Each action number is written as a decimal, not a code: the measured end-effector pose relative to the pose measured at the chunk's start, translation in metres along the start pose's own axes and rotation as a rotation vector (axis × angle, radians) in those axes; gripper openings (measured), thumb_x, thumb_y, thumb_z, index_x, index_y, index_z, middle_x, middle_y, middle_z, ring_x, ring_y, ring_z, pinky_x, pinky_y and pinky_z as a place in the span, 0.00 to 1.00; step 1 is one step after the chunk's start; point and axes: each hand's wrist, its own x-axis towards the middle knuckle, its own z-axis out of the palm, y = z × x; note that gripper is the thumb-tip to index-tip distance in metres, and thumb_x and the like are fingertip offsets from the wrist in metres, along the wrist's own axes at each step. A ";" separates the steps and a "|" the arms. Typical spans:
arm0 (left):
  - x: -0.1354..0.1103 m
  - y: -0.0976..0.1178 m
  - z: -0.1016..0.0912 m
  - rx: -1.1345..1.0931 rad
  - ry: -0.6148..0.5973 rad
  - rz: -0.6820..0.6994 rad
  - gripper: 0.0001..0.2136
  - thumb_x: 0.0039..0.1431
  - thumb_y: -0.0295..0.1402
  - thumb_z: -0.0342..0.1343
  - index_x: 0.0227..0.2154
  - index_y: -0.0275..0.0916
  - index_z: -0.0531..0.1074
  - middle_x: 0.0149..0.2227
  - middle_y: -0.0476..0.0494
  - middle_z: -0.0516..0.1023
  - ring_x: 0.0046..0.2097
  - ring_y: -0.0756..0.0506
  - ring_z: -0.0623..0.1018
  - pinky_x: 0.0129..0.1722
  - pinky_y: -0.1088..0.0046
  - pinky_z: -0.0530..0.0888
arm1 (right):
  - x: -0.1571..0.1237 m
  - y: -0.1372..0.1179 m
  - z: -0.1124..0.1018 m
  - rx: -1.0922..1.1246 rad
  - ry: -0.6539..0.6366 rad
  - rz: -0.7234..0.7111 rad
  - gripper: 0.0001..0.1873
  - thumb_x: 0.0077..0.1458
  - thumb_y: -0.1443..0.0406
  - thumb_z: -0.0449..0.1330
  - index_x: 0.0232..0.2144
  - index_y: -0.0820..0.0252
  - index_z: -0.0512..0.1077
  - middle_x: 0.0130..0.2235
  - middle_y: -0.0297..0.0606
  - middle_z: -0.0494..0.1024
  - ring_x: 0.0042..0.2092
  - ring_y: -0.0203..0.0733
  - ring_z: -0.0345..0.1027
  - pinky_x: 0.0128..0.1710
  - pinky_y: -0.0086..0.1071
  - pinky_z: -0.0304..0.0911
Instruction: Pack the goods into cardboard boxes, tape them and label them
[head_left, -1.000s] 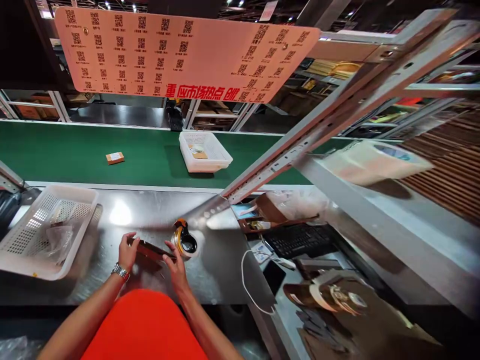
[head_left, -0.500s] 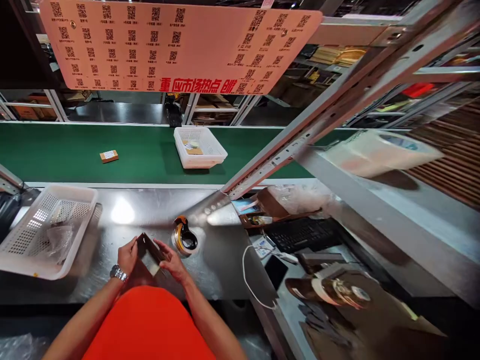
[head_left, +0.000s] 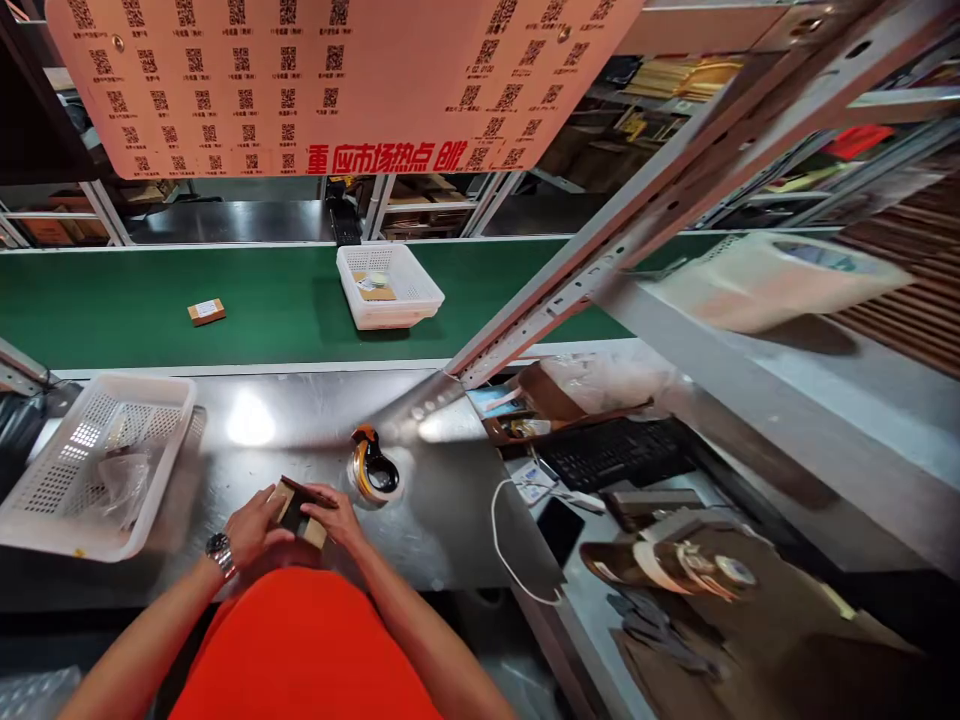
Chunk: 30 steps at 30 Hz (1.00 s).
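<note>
Both my hands hold a small brown cardboard box (head_left: pixel 298 506) low over the steel worktable (head_left: pixel 420 520), close to my body. My left hand (head_left: pixel 251 527), with a wristwatch on its wrist, grips the box's left side. On the right side my right hand (head_left: pixel 335 517) has its fingers closed on the box's dark upper flap. A tape dispenser (head_left: pixel 370 468) with an orange handle stands on the table just to the right of the box.
A white mesh basket (head_left: pixel 45 520) with a plastic bag in it sits at the left. Behind the table runs a green conveyor (head_left: pixel 112 300) carrying a small parcel (head_left: pixel 206 311) and another white basket (head_left: pixel 420 290). A keyboard (head_left: pixel 615 455), phone (head_left: pixel 558 530), white cable and tape rolls (head_left: pixel 660 565) lie at the right.
The flat cardboard piece has been folded up between my hands into a box shape. On the conveyor, the parcel and basket have drifted left.
</note>
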 end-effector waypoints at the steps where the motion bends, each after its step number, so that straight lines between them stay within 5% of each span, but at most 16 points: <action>1: 0.003 0.001 0.003 0.024 -0.004 -0.011 0.24 0.49 0.51 0.78 0.46 0.47 0.85 0.58 0.31 0.88 0.59 0.25 0.86 0.59 0.52 0.82 | -0.001 -0.002 -0.001 -0.019 -0.005 -0.008 0.36 0.33 0.41 0.85 0.42 0.54 0.91 0.47 0.44 0.93 0.53 0.63 0.85 0.64 0.57 0.74; 6: 0.025 0.010 0.025 0.090 0.003 -0.289 0.24 0.58 0.46 0.72 0.52 0.41 0.76 0.50 0.29 0.88 0.50 0.28 0.89 0.51 0.54 0.81 | -0.012 -0.009 -0.007 -0.034 0.027 0.017 0.42 0.54 0.27 0.68 0.46 0.55 0.92 0.50 0.50 0.92 0.55 0.64 0.83 0.65 0.60 0.74; 10: 0.030 0.005 0.031 -0.040 0.023 -0.368 0.41 0.55 0.45 0.75 0.68 0.33 0.69 0.56 0.25 0.88 0.54 0.31 0.89 0.53 0.58 0.82 | -0.023 0.003 -0.010 -0.068 0.037 -0.018 0.45 0.47 0.24 0.71 0.47 0.53 0.92 0.62 0.53 0.87 0.66 0.66 0.77 0.73 0.59 0.66; 17: 0.025 -0.006 0.035 -0.432 0.031 -0.506 0.30 0.68 0.51 0.64 0.63 0.33 0.83 0.51 0.34 0.90 0.47 0.37 0.86 0.37 0.65 0.83 | -0.022 0.024 -0.026 -0.327 -0.077 -0.127 0.39 0.63 0.30 0.62 0.55 0.51 0.88 0.68 0.52 0.82 0.70 0.61 0.75 0.74 0.57 0.67; 22: 0.036 0.002 0.037 -0.465 0.042 -0.587 0.26 0.67 0.42 0.67 0.60 0.30 0.85 0.42 0.38 0.89 0.40 0.40 0.84 0.34 0.67 0.82 | -0.001 0.009 -0.066 -0.718 0.296 -0.136 0.48 0.70 0.40 0.53 0.76 0.68 0.66 0.74 0.66 0.72 0.75 0.67 0.66 0.75 0.59 0.63; 26: 0.044 0.010 0.037 -0.503 0.030 -0.647 0.26 0.66 0.43 0.71 0.61 0.31 0.85 0.39 0.40 0.88 0.37 0.42 0.84 0.34 0.68 0.82 | 0.020 -0.010 -0.086 -0.888 0.401 -0.039 0.50 0.64 0.48 0.64 0.76 0.77 0.63 0.63 0.74 0.79 0.69 0.80 0.70 0.71 0.65 0.63; 30: 0.047 0.018 0.037 -0.539 0.026 -0.674 0.27 0.62 0.45 0.75 0.58 0.32 0.86 0.37 0.41 0.88 0.36 0.43 0.84 0.34 0.69 0.82 | 0.029 -0.033 -0.092 -0.833 0.340 0.042 0.46 0.59 0.53 0.67 0.73 0.76 0.69 0.52 0.67 0.86 0.59 0.75 0.80 0.63 0.61 0.70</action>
